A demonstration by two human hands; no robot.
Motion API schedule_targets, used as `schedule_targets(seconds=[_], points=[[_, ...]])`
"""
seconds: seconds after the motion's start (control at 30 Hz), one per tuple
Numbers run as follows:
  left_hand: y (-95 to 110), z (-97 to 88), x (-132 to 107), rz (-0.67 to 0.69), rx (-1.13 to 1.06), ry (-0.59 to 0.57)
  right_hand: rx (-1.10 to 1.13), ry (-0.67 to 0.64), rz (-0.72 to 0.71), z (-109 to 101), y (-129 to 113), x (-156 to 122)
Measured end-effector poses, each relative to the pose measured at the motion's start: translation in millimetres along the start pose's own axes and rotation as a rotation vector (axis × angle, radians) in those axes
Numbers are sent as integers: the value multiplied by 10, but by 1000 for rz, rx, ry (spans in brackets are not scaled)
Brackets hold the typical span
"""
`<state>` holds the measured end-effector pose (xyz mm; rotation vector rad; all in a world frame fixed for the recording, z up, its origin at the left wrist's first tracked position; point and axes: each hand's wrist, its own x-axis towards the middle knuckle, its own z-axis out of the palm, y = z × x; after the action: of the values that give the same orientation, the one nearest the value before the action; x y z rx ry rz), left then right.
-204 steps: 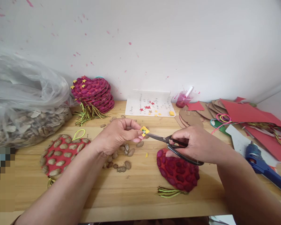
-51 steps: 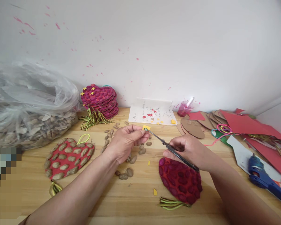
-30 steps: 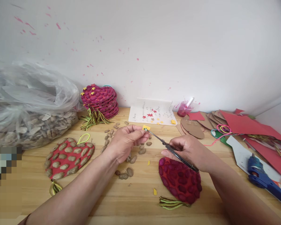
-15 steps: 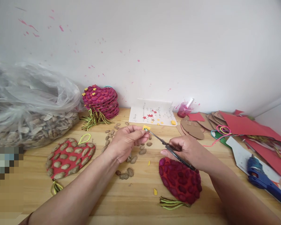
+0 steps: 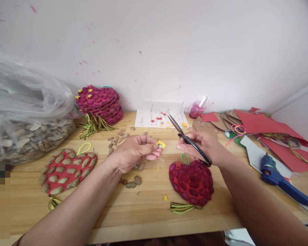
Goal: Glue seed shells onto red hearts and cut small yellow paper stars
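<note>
My left hand (image 5: 137, 150) pinches a small yellow piece of paper (image 5: 161, 145) between thumb and fingertips; a dark mark shows on it. In my right hand (image 5: 202, 145) is a pair of scissors (image 5: 186, 138), blades pointing up and left, apart from the paper. Below the scissors lies a dark pink heart (image 5: 192, 182) covered in painted peanut shells, with a green loop and a yarn tassel. A red heart (image 5: 69, 169) with unpainted shells lies to the left. Loose peanut shells (image 5: 131, 184) and small yellow scraps (image 5: 165, 197) are scattered on the table (image 5: 133, 217).
At the back left stand a plastic bag of shells (image 5: 36, 136) and stacked painted hearts (image 5: 100, 102). A white sheet with paper stars (image 5: 146, 116) and a cup of pink paint (image 5: 196, 110) are behind. Red paper (image 5: 269, 126) and a blue glue gun (image 5: 279, 182) lie right.
The scissors have come away from the yellow paper, and their blades now point upward. My left hand still pinches the paper. The view has tipped down and shifted right.
</note>
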<state>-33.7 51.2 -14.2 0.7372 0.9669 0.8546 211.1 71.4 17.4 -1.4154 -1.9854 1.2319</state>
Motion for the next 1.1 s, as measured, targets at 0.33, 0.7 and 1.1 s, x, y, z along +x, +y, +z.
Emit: schedule_targets(seconds=[0.33, 0.7, 1.1], points=[[-45, 123, -69, -46, 247, -133, 224, -205, -4, 215, -74, -32], [-78, 144, -78, 5, 313, -149, 129, -211, -47, 287, -49, -23], [-189, 188, -55, 87, -9, -79, 408, 81, 83, 382, -42, 18]])
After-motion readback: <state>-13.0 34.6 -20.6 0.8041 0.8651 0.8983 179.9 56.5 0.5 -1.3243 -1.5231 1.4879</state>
